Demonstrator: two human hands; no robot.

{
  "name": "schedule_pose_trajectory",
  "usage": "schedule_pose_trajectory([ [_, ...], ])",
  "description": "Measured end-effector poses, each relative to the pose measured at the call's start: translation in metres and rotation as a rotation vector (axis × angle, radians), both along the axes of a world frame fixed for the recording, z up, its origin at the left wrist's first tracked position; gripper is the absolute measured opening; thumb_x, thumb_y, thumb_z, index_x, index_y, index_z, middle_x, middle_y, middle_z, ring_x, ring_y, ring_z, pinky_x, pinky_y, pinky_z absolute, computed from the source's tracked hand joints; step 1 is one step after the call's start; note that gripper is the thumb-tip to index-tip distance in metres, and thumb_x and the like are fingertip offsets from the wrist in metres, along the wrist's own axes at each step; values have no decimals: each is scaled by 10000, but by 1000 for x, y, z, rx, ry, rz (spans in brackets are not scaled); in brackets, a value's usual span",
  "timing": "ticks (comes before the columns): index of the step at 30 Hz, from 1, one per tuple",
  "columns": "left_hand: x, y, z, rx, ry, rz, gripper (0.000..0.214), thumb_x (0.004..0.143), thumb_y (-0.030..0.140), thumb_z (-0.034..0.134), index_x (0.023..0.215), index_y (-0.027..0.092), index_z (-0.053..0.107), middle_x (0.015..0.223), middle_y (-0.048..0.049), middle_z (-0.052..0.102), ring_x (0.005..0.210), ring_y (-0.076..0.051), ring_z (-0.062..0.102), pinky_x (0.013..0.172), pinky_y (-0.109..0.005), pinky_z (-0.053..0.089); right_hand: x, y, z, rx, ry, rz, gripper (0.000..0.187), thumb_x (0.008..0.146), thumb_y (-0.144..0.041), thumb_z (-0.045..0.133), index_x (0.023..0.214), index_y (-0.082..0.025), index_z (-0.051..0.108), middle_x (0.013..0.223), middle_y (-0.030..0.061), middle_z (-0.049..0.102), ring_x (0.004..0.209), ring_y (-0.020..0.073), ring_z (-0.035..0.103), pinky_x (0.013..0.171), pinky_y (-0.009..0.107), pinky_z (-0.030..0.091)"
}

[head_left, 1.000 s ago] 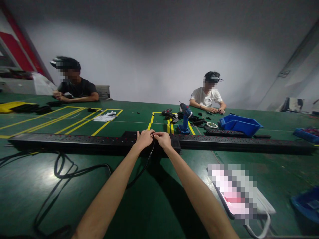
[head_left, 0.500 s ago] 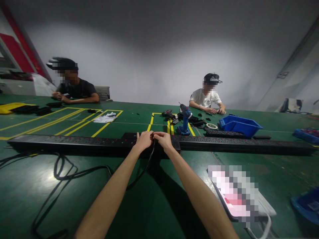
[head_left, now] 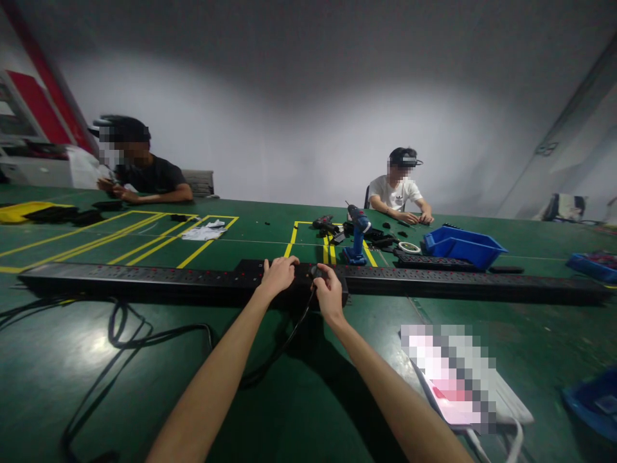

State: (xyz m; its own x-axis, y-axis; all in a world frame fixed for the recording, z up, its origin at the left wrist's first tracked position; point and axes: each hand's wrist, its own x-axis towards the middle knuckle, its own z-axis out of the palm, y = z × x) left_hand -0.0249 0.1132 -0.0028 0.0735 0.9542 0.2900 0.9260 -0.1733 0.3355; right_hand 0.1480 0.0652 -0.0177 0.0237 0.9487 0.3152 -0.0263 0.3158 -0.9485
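Observation:
A long black power strip (head_left: 183, 273) with red-marked sockets lies across the table, with a thicker block around its middle. My left hand (head_left: 279, 273) rests on that block, fingers spread over its top and holding nothing. Just to its right, my right hand (head_left: 328, 289) pinches a black plug (head_left: 315, 271) between thumb and fingers, above the block. From the plug a black cable (head_left: 299, 321) hangs over the strip's near side and runs down behind my left forearm. Whether the plug touches a socket I cannot tell.
Behind the strip stand a blue cordless drill (head_left: 357, 235), a tape roll (head_left: 409, 247) and a blue bin (head_left: 465, 245). Loops of cable (head_left: 164, 331) lie at left. A phone-like device (head_left: 453, 386) lies at front right. Two people sit across the green table (head_left: 260, 225).
My hands have moved apart. The right one has shifted right and slightly down with the plug and cable; the left stays on the block.

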Motion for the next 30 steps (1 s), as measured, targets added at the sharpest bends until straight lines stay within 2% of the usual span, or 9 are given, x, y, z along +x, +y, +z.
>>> schedule_pose_trajectory([
  [2, 0, 0, 0, 4, -5, 1, 321, 944, 247, 372, 1140, 325, 613, 1251, -48, 653, 1225, -274, 540, 1123, -688, 215, 2, -13, -7, 17, -76, -22, 461, 792, -296, 522, 1236, -186, 578, 705, -9, 631, 584, 146, 548, 537, 244, 422],
  [6, 0, 0, -1, 2, -22, 16, 321, 944, 249, 379, 1149, 333, 611, 1267, -38, 651, 1239, -264, 536, 1140, -671, 201, -3, -28, -12, 45, -207, 29, 463, 788, -243, 496, 1234, -180, 605, 652, -21, 611, 601, 155, 542, 579, 251, 419],
  [13, -2, -1, 0, -16, -37, 3, 313, 964, 285, 378, 1171, 348, 605, 1314, -23, 635, 1261, -248, 525, 1158, -635, 196, -6, -36, -11, 68, -453, 192, 426, 806, -194, 483, 1196, -206, 653, 620, -38, 604, 579, 136, 518, 588, 229, 378],
  [17, -3, -2, 1, -18, -39, 1, 310, 970, 304, 377, 1175, 348, 606, 1322, -20, 632, 1262, -249, 525, 1163, -628, 191, -1, -37, -8, 98, -639, 211, 386, 810, -192, 513, 1151, -234, 689, 646, -29, 634, 617, 148, 550, 599, 230, 366],
  [20, -2, -3, 2, -23, -43, 1, 304, 968, 306, 385, 1171, 344, 609, 1314, -24, 637, 1268, -250, 520, 1166, -626, 185, 3, -38, -3, 183, -771, 181, 332, 835, -226, 546, 1126, -253, 704, 682, -17, 660, 640, 157, 581, 618, 237, 355],
  [23, -2, -3, 2, -26, -46, -2, 306, 968, 303, 387, 1179, 346, 605, 1321, -23, 633, 1274, -250, 517, 1164, -631, 181, 9, -38, 3, 292, -872, 161, 275, 887, -340, 572, 1115, -268, 707, 685, -7, 667, 640, 166, 596, 620, 244, 342],
  [26, -2, -3, 2, -28, -49, -4, 312, 971, 311, 382, 1191, 345, 600, 1328, -27, 629, 1280, -251, 514, 1165, -634, 175, 20, -33, 10, 367, -895, 107, 270, 944, -415, 516, 1062, -269, 711, 694, 5, 666, 650, 173, 603, 633, 252, 349],
  [28, -2, -3, 2, -30, -52, -5, 310, 972, 318, 380, 1188, 342, 601, 1326, -29, 630, 1280, -252, 514, 1165, -638, 170, 33, -26, 14, 398, -836, -5, 305, 978, -404, 448, 1014, -249, 708, 782, 30, 684, 724, 180, 621, 696, 259, 384],
  [30, -2, -3, 2, -32, -55, -9, 307, 974, 326, 380, 1184, 341, 604, 1325, -29, 631, 1282, -252, 512, 1164, -644, 167, 49, -15, 14, 411, -712, -200, 356, 996, -375, 379, 1002, -218, 698, 936, 72, 686, 881, 198, 627, 822, 278, 411],
])
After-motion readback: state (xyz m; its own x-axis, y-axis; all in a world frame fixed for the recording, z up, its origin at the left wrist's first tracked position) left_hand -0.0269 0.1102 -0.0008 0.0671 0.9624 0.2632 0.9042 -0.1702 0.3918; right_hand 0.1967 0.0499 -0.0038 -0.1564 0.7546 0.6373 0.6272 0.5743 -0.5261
